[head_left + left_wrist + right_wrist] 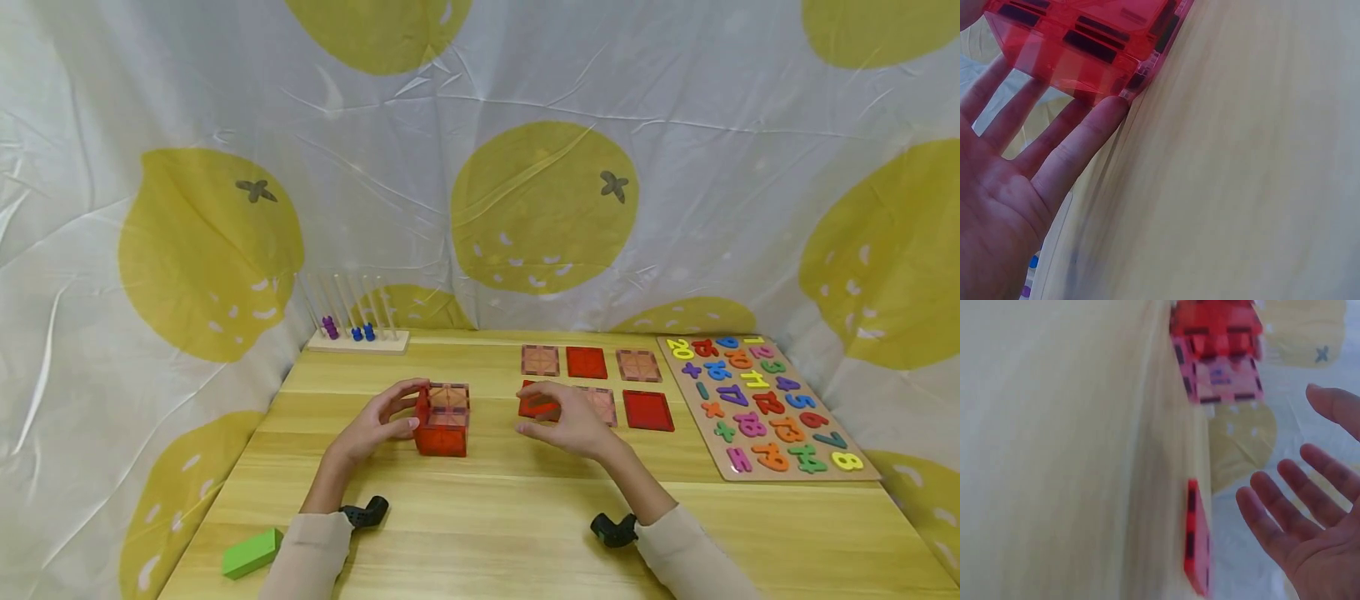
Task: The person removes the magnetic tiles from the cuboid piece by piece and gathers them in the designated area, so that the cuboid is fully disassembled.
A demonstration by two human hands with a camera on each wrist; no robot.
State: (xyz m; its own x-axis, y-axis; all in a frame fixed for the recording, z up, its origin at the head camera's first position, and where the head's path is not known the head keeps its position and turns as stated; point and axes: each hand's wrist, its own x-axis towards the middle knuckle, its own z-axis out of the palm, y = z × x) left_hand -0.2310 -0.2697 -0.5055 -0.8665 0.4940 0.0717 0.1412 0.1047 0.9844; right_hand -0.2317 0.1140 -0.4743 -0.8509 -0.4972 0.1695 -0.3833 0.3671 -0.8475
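Observation:
A box of translucent magnetic tiles [441, 442], with red front and left walls and a paler back wall, stands mid-table. My left hand [372, 423] is at its left side, thumb and fingertips touching the red wall. The left wrist view shows those fingers [1063, 162] extended against the red tiles [1079, 50]. To the right, my right hand [572, 421] hovers empty with its fingers apart, over a red tile [531, 407] that it partly hides. Beside and behind it lie a pale pink tile [602, 406] and more red and pink tiles [587, 362].
At the right lies a number puzzle board [716, 442] with coloured digits and signs. A wooden peg stand [382, 342] with purple and blue pieces is at the back left. A green block [252, 553] lies front left. A lemon-print curtain [375, 208] hangs behind the table.

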